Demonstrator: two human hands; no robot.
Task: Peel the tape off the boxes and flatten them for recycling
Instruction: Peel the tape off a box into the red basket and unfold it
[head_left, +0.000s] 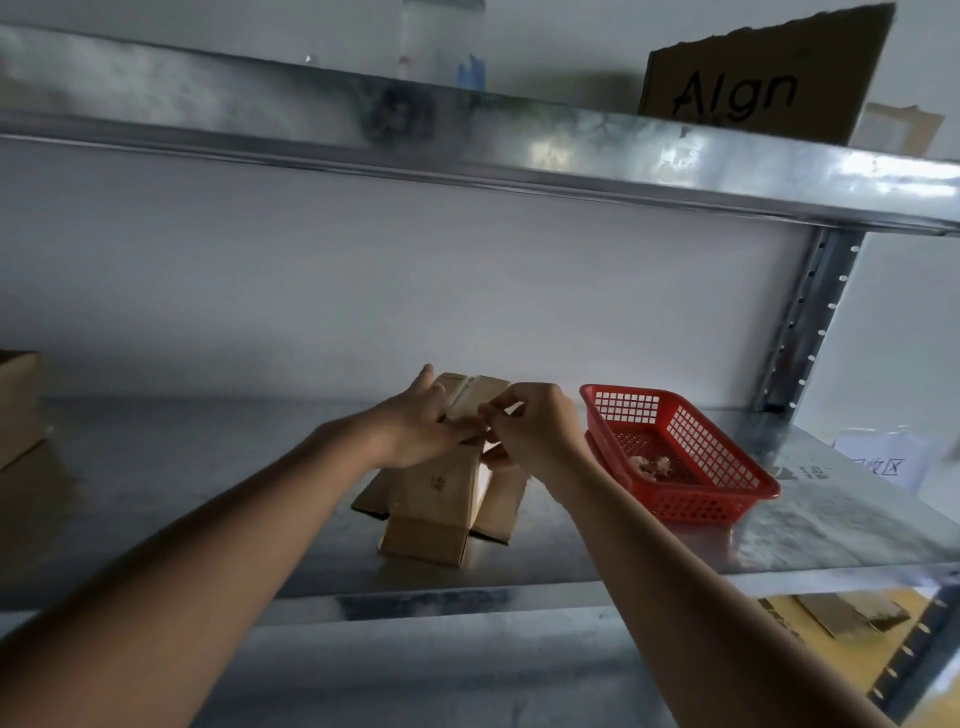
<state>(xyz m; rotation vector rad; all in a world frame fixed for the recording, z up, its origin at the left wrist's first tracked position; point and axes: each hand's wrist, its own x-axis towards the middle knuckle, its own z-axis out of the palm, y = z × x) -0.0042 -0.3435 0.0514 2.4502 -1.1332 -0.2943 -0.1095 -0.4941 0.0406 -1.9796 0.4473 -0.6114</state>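
A small cardboard box (447, 478) is seen standing on a metal shelf (208, 493), its lower flaps splayed out flat against the metal. The box is steadied by the left hand (421, 431), which is laid over its upper left side with the fingers extended across the cardboard. A strip of tape (460, 397) is visible running along the seam on top of the box. At the box's upper right edge, the right hand (530, 431) is held with its fingertips drawn together in a pinch; something thin appears to be caught between them, though whether it is the end of the tape cannot be told through the blur. Just to the right of the box, a red plastic basket (727, 499) is set on the same shelf, with a small crumpled wad (652, 464) lying inside. A white paper label (883, 462) is stuck further right, near the shelf's upright post (810, 317). On the shelf above, a torn cardboard sign (763, 78) marked with handwriting is propped against the wall. More cardboard (18, 405) is partly seen at the far left, and flattened pieces (841, 613) are lying on the level below.
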